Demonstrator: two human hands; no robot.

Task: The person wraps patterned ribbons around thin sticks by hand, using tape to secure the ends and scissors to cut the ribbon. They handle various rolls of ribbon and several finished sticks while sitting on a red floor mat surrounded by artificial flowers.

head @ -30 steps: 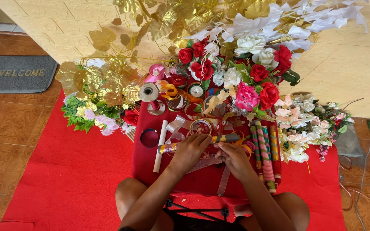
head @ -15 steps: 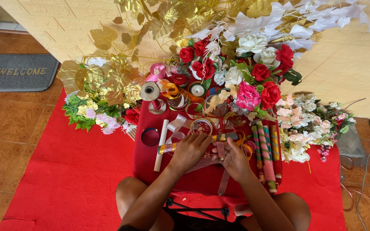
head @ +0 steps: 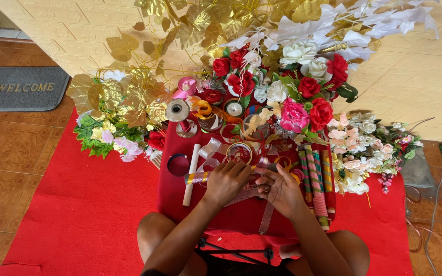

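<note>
Both hands meet over the middle of the low red bench (head: 241,220). Left hand (head: 226,181) is curled shut around a rolled stick wrapped in gold and purple foil (head: 196,177), which lies crosswise on the bench with its free end poking out to the left. Right hand (head: 282,190) sits just beside it, fingers pinched together on a sheer ribbon (head: 267,217) — one strand trails down over the bench's front edge. The step in hand looks like winding or tying that ribbon onto the stick; the next move would call for keeping the strand taut with the right hand while the left turns or steadies the stick.

Going from largest to smallest around them: a red carpet (head: 78,220) covers the tiled floor, gold leaf sprays (head: 144,87) and a bank of red, white and pink flowers (head: 303,87) crowd the far side of the bench, and a pale bouquet (head: 364,148) lies to the right. Closer in, several wrapped sticks (head: 315,184) lie side by side just right of the right hand, a white roll (head: 191,174) lies left of the left hand, and ribbon spools (head: 177,111) — many small ones — clutter the bench top. That clutter leaves little room for the loose strand, which could snag.
</note>
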